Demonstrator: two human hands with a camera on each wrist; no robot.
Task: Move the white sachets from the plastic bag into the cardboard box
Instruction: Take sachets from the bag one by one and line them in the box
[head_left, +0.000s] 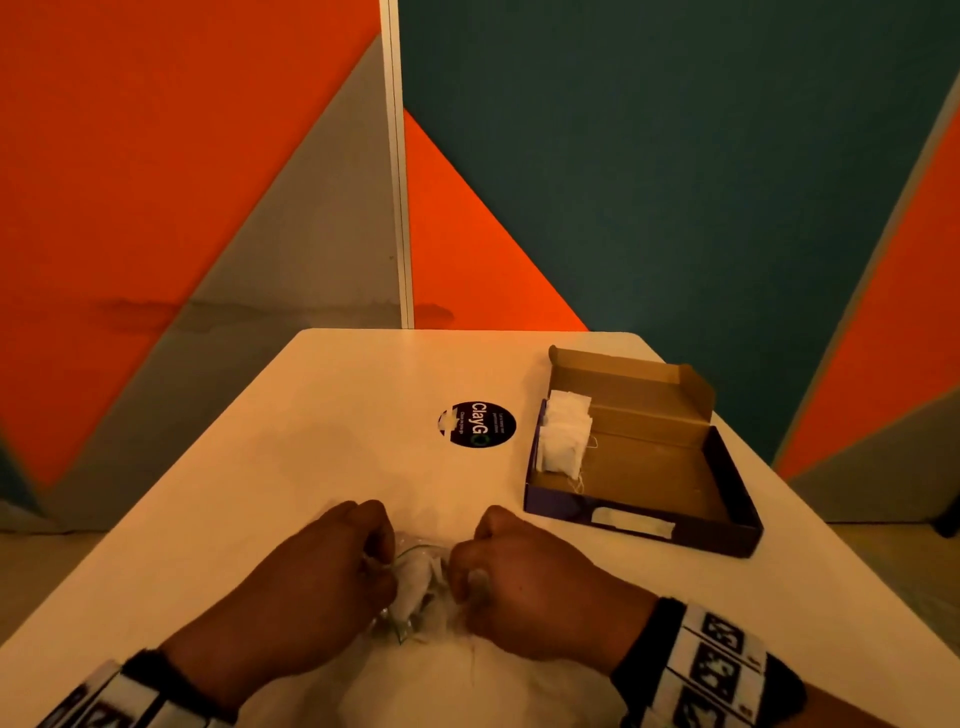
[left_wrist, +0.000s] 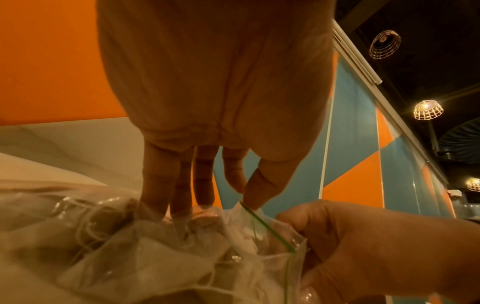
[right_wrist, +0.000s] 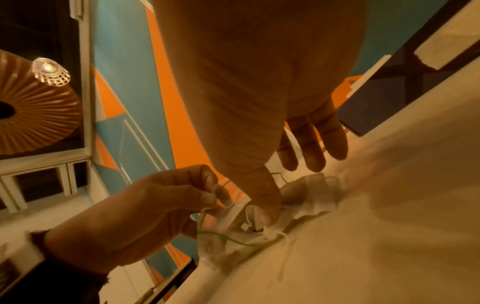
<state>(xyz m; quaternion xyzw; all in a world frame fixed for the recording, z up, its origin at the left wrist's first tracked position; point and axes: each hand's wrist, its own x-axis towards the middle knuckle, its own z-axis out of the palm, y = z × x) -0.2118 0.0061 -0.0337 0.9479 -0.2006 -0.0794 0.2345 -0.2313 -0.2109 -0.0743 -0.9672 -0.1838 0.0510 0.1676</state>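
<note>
**Inspector:** Report both hands and where the work is sitting.

**Me:** I am working at the near edge of the table (head_left: 322, 415). My left hand (head_left: 332, 566) is pinching the left lip of the plastic bag (head_left: 415, 582), thumb against forefinger. My right hand (head_left: 519, 566) is pinching the right lip, and its thumb is pressing onto a sachet (right_wrist: 255, 221) at the mouth; its outer fingers are hanging loose. The cardboard box (head_left: 644, 530) is standing far and to the right, lid up, well apart from the bag.

**Inspector:** Contents of the box?

**Me:** A row of white sachets (head_left: 563, 436) is standing on edge against its left wall. The rest of the floor is showing bare.

**Inspector:** Orientation of the bag?

**Me:** The green seal line (left_wrist: 267, 226) is running across between my hands, so the mouth is lying left to right. Which way the mouth is facing, I cannot tell. The body is crumpled; I cannot give its long axis.

**Inspector:** Method?

**Me:** In my judgement, I should be holding the mouth apart with the left hand, drawing one sachet by its body, and minding the tangling strings (right_wrist: 283, 236).
</note>
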